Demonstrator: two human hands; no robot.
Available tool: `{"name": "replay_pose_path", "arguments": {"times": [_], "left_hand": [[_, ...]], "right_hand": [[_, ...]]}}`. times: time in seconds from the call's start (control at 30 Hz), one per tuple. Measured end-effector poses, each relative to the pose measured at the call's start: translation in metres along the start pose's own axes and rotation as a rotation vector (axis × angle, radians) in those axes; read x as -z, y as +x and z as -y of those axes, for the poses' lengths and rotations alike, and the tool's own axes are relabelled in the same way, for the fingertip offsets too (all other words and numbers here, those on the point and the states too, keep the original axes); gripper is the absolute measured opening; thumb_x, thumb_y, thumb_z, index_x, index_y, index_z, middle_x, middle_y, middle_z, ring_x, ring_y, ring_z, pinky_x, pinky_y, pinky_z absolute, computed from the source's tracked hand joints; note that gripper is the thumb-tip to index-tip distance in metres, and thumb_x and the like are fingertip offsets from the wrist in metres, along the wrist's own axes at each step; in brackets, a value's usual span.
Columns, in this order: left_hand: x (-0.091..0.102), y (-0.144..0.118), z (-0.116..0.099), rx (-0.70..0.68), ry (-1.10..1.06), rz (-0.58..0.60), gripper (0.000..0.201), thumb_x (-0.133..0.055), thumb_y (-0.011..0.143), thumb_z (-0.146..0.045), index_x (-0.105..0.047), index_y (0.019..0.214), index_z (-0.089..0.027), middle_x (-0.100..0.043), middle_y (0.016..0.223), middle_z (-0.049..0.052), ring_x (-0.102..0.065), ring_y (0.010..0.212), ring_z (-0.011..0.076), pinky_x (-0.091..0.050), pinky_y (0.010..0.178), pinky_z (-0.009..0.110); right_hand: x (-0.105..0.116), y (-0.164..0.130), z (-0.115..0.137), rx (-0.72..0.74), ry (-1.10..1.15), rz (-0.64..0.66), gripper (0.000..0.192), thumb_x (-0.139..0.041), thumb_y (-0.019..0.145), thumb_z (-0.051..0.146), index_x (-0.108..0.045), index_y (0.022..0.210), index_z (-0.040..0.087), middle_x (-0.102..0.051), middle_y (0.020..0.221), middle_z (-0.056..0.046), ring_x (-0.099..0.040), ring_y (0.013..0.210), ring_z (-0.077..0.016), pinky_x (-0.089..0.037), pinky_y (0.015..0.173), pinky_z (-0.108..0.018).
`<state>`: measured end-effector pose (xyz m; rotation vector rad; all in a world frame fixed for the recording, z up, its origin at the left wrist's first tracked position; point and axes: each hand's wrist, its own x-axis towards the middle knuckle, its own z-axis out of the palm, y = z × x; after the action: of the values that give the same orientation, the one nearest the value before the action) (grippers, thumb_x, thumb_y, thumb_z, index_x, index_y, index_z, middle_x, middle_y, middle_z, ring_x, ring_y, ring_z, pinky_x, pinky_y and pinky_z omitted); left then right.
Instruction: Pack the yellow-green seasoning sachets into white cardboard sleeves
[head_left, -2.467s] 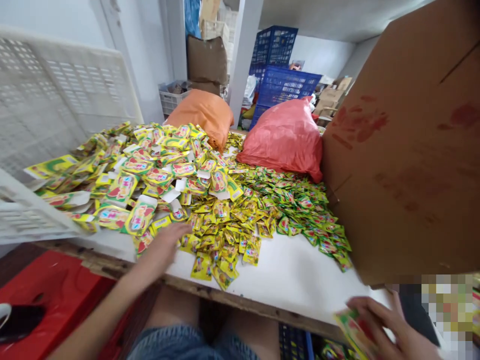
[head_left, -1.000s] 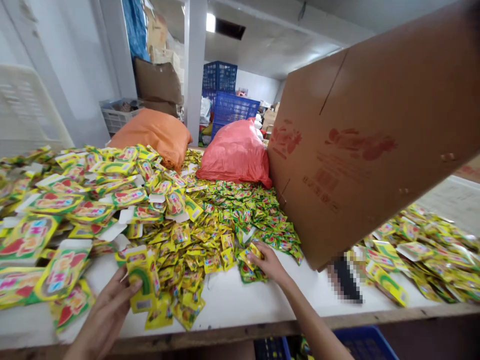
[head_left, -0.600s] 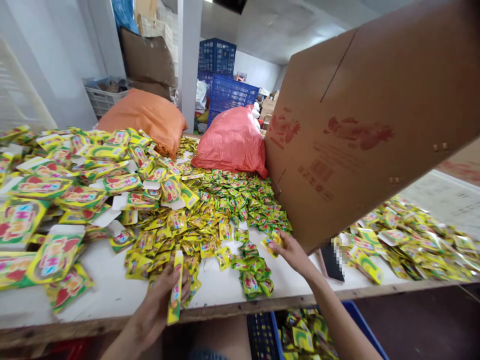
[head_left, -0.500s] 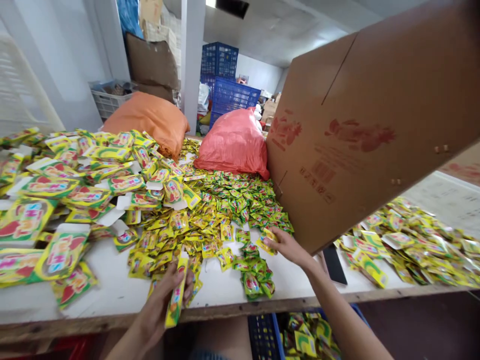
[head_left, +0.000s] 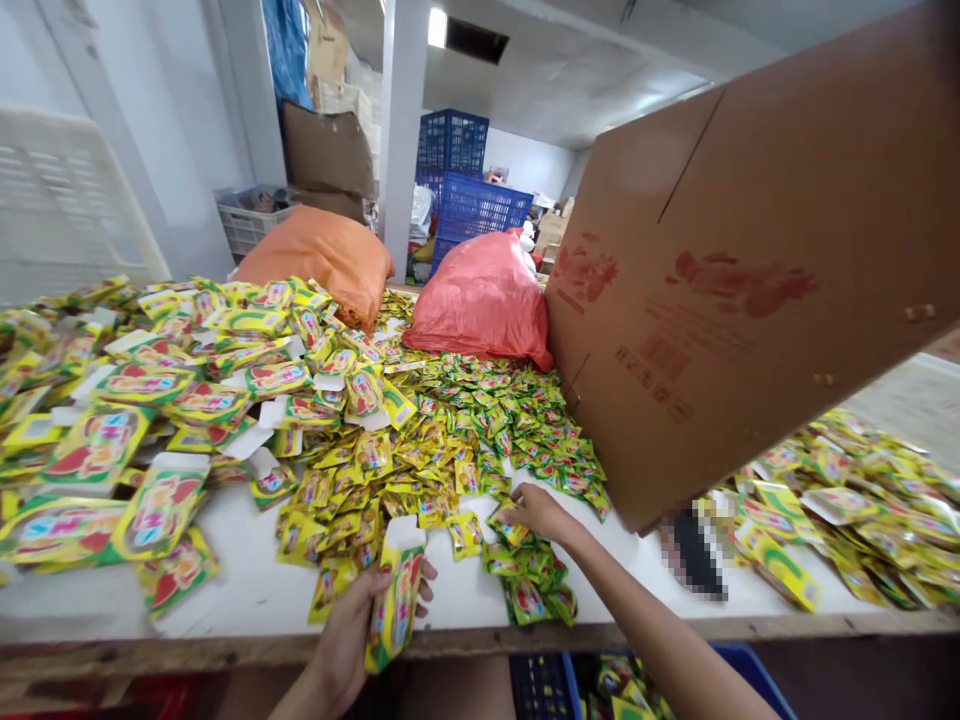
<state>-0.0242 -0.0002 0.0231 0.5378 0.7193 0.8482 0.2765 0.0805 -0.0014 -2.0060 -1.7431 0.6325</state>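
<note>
My left hand (head_left: 351,620) is closed around a small yellow-green candy box (head_left: 397,592), its white end flap standing up at the top. The printed front faces me, and the box leans slightly over the table's front edge. My right hand (head_left: 541,512) pinches a small yellow sachet (head_left: 510,528) just above a little group of green sachets (head_left: 529,598). Beyond both hands spreads a heap of yellow sachets (head_left: 375,455), which turns into green sachets (head_left: 517,410) toward the back right. Whether more than one sachet is between my right fingertips, I cannot tell.
Many flat boxes (head_left: 150,385) pile up on the left. A large cardboard carton (head_left: 720,270) leans at the right, with more packets (head_left: 847,500) beyond it. Orange (head_left: 322,250) and red sacks (head_left: 480,295) stand behind. Below the table edge (head_left: 465,640) sits a blue crate (head_left: 544,685).
My left hand has turned the box from its narrow side to its printed front, showing the flap. My right hand has moved toward the left with the yellow sachet. The view has shifted slightly.
</note>
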Motion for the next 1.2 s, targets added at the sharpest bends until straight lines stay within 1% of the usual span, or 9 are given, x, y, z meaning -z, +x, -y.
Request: {"name": "replay_pose_path", "arguments": {"times": [0.2, 0.37, 0.47, 0.63, 0.77, 0.87, 1.03, 1.13, 1.2], "left_hand": [[-0.015, 0.019, 0.012, -0.047, 0.122, -0.045, 0.025, -0.067, 0.068, -0.036, -0.067, 0.078, -0.013, -0.062, 0.067, 0.004, -0.053, 0.056, 0.0117, -0.043, 0.057, 0.022], [-0.019, 0.033, 0.023, -0.036, 0.164, -0.075, 0.035, -0.076, 0.058, -0.028, -0.066, 0.088, -0.014, -0.068, 0.085, 0.008, -0.062, 0.078, 0.0197, -0.046, 0.076, 0.030], [-0.021, 0.037, 0.024, -0.005, 0.161, -0.077, 0.040, -0.077, 0.056, -0.032, -0.065, 0.089, -0.013, -0.068, 0.077, 0.007, -0.063, 0.072, 0.0205, -0.047, 0.071, 0.032], [-0.030, 0.044, 0.021, -0.033, 0.228, -0.035, 0.035, -0.079, 0.052, -0.031, -0.066, 0.078, -0.013, -0.064, 0.064, 0.004, -0.057, 0.056, 0.0156, -0.045, 0.059, 0.029], [-0.036, 0.050, 0.019, -0.087, 0.330, 0.057, 0.035, -0.080, 0.050, -0.026, -0.065, 0.078, -0.013, -0.064, 0.066, 0.003, -0.056, 0.057, 0.0156, -0.044, 0.060, 0.028], [-0.035, 0.052, 0.018, -0.118, 0.398, 0.113, 0.035, -0.077, 0.053, -0.020, -0.064, 0.085, -0.013, -0.064, 0.072, 0.003, -0.056, 0.066, 0.0165, -0.044, 0.066, 0.028], [-0.028, 0.052, 0.018, -0.126, 0.444, 0.158, 0.033, -0.071, 0.059, -0.021, -0.061, 0.089, -0.012, -0.061, 0.073, 0.000, -0.054, 0.067, 0.0147, -0.044, 0.067, 0.027], [-0.027, 0.055, 0.019, -0.210, 0.509, 0.190, 0.028, -0.069, 0.059, -0.016, -0.060, 0.086, -0.013, -0.061, 0.075, 0.000, -0.053, 0.071, 0.0142, -0.042, 0.071, 0.026], [-0.028, 0.057, 0.018, -0.229, 0.513, 0.190, 0.025, -0.068, 0.059, -0.014, -0.059, 0.083, -0.013, -0.060, 0.075, -0.001, -0.052, 0.071, 0.0137, -0.042, 0.070, 0.025]], "right_hand": [[0.000, -0.025, 0.010, 0.118, 0.049, -0.106, 0.024, -0.060, 0.070, 0.041, -0.059, 0.071, 0.018, -0.058, 0.065, -0.001, -0.054, 0.066, -0.0186, -0.041, 0.061, -0.028], [0.002, -0.046, 0.020, 0.214, 0.115, -0.222, 0.022, -0.050, 0.079, 0.037, -0.058, 0.089, 0.020, -0.061, 0.092, -0.006, -0.054, 0.089, -0.0233, -0.040, 0.079, -0.033], [0.003, -0.054, 0.029, 0.198, 0.217, -0.316, 0.024, -0.042, 0.085, 0.038, -0.055, 0.094, 0.019, -0.060, 0.097, -0.007, -0.055, 0.086, -0.0215, -0.043, 0.073, -0.030], [-0.001, -0.069, 0.072, 0.164, 0.481, -0.561, 0.023, -0.041, 0.087, 0.040, -0.050, 0.086, 0.019, -0.056, 0.077, -0.003, -0.052, 0.070, -0.0166, -0.042, 0.064, -0.025], [-0.021, -0.078, 0.105, 0.290, 0.508, -0.468, 0.015, -0.042, 0.088, 0.035, -0.046, 0.087, 0.020, -0.051, 0.069, 0.002, -0.048, 0.061, -0.0132, -0.040, 0.058, -0.022], [-0.030, -0.077, 0.109, 0.446, 0.355, -0.351, 0.012, -0.048, 0.086, 0.032, -0.047, 0.083, 0.021, -0.051, 0.070, 0.002, -0.049, 0.063, -0.0134, -0.039, 0.060, -0.023], [-0.014, -0.074, 0.104, 0.635, 0.152, -0.138, 0.014, -0.041, 0.091, 0.027, -0.049, 0.081, 0.020, -0.053, 0.077, -0.001, -0.051, 0.073, -0.0147, -0.039, 0.065, -0.023], [-0.003, -0.074, 0.112, 0.627, -0.029, -0.058, 0.014, -0.044, 0.090, 0.029, -0.050, 0.081, 0.021, -0.054, 0.079, -0.001, -0.052, 0.072, -0.0147, -0.038, 0.063, -0.023], [0.001, -0.073, 0.119, 0.599, -0.161, -0.084, 0.013, -0.046, 0.089, 0.030, -0.051, 0.081, 0.022, -0.054, 0.079, -0.001, -0.053, 0.071, -0.0151, -0.038, 0.061, -0.023]]}}
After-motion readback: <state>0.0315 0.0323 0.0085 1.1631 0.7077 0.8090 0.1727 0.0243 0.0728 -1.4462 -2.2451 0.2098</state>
